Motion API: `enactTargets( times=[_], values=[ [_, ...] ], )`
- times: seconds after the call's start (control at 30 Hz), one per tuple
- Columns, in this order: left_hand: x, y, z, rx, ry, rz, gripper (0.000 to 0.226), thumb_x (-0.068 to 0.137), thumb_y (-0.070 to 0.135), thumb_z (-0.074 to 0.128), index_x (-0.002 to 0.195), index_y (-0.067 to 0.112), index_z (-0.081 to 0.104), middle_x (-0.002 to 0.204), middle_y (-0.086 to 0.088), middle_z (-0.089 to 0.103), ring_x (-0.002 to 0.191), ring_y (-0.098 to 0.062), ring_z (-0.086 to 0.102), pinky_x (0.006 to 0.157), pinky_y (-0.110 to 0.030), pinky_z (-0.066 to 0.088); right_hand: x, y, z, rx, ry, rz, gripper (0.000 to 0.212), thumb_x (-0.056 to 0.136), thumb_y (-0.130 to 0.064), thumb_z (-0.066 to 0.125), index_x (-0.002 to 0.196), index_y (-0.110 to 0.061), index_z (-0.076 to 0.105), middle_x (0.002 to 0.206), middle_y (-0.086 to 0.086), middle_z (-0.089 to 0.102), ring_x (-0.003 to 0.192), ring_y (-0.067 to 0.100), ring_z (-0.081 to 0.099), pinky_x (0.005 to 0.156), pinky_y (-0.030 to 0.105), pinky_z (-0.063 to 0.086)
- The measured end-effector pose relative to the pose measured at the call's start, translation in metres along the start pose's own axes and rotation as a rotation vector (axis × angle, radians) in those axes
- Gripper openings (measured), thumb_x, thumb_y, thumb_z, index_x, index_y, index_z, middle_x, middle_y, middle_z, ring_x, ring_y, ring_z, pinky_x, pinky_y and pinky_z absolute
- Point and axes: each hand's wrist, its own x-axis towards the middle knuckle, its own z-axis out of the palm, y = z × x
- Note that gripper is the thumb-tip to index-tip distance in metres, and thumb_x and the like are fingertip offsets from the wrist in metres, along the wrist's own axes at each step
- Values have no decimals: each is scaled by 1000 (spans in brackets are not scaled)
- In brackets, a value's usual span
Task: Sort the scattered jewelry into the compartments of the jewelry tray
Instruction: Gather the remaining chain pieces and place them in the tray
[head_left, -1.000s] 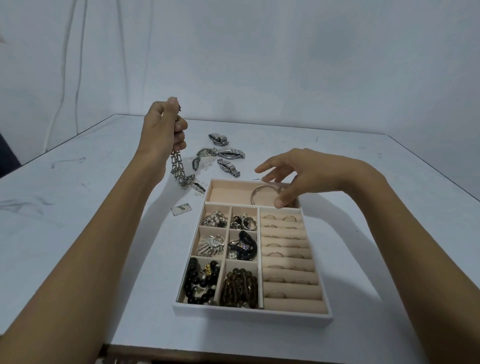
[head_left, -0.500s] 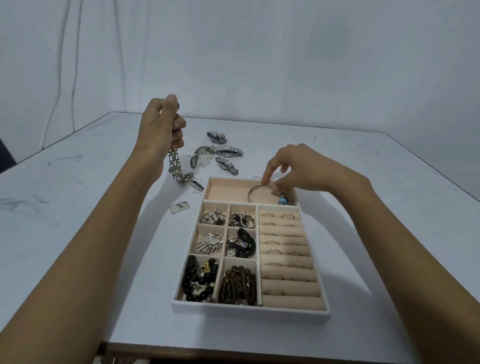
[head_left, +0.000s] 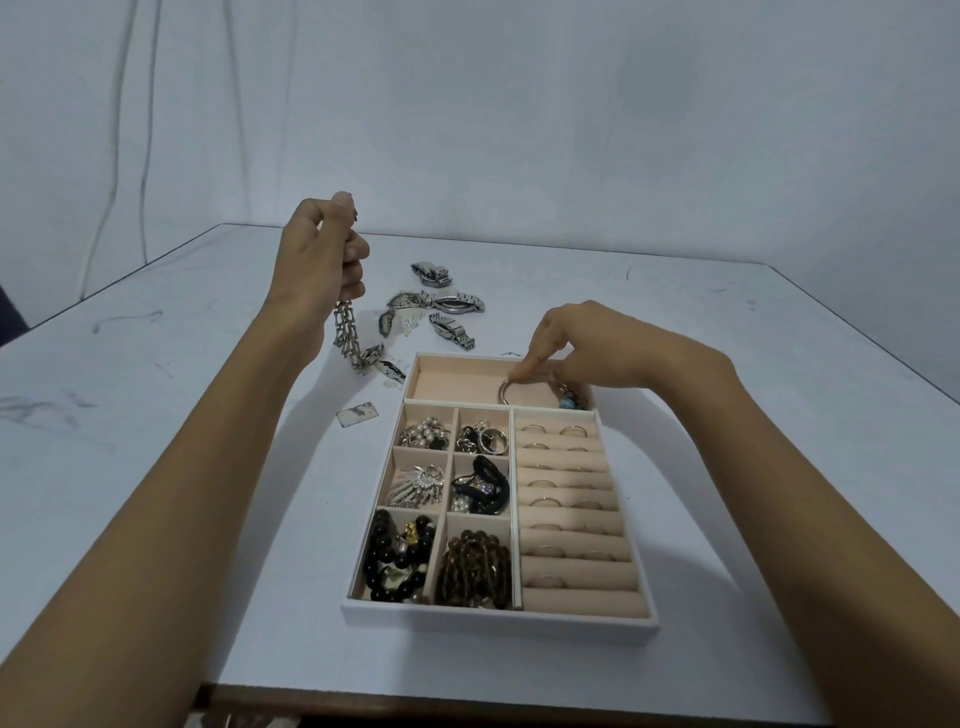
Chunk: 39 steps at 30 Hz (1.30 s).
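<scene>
Silver links dangled from the left hand (head_left: 322, 260), and what a grip it was: every finger curled tight round the top of a chunky chain bracelet (head_left: 348, 335). It was held up over the white table (head_left: 156, 426), with its lower end hanging close to the far left corner of the jewelry tray (head_left: 498, 618).

Over to the right hand (head_left: 602, 348), down at the tray's long far compartment. The forefinger was stretched out with its tip on the upper edge of a silver bangle (head_left: 505, 391). The thumb was tucked just beneath in a narrow pinch, and the other fingers were curled under. That bangle stood on edge inside the compartment, in its right half. A blue bead charm (head_left: 567, 401) hung below the curled fingers by the near wall; whether it belonged to the bangle, I couldn't tell.

Every small cell on the left side was filled. A pearl cluster (head_left: 425, 434) and a knot of rings (head_left: 483, 437) sat farthest. A silver spray brooch (head_left: 418, 483) and a black piece (head_left: 480, 486) were in the middle. Black beads (head_left: 395, 556) and brown beads (head_left: 472, 571) lay nearest. The ring rolls (head_left: 571, 519) on the right carried thin bands.

Beyond the tray, metal watch bands (head_left: 447, 306) lay scattered on the table. A small flat tag (head_left: 357, 414) sat just beside the tray's left wall.
</scene>
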Motion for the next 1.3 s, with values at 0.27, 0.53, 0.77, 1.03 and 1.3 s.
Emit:
enactTargets(
  times=[0.27,0.53,0.77,1.03,1.3],
  values=[
    [-1,1,0,-7,-2,1,21,99,32,42,81,22,39,61,6,33,45,-8,25,47,-21,24,-8,0,-8,84,-68,-23,48,83,3,52,104,-36,73,106,-8,65,104,19,57,95,41,47],
    [-3,-1,1,1,-16,21,23,100,36,42,82,22,38,62,6,34,48,-9,25,47,-19,24,-4,2,-6,235,106,-42,32,85,-4,56,101,-26,74,96,-1,71,90,3,59,80,11,43],
    [0,7,1,-160,44,39,25,100,35,42,79,22,39,55,10,32,46,-8,21,43,-18,22,7,55,25,80,235,163,36,100,-32,42,134,-22,52,148,1,41,138,19,34,111,40,25],
    [3,24,4,-282,52,22,26,100,34,41,79,20,38,54,10,31,46,-8,19,42,-19,21,9,77,46,-22,151,224,55,100,-53,20,151,-34,18,161,-3,7,148,12,3,118,41,0],
    [5,66,27,-367,-61,48,25,101,34,41,80,19,40,52,10,30,46,-9,18,44,-20,19,10,80,48,-4,189,211,55,99,-55,23,150,-34,22,161,-3,11,148,13,6,119,41,1]
  ],
)
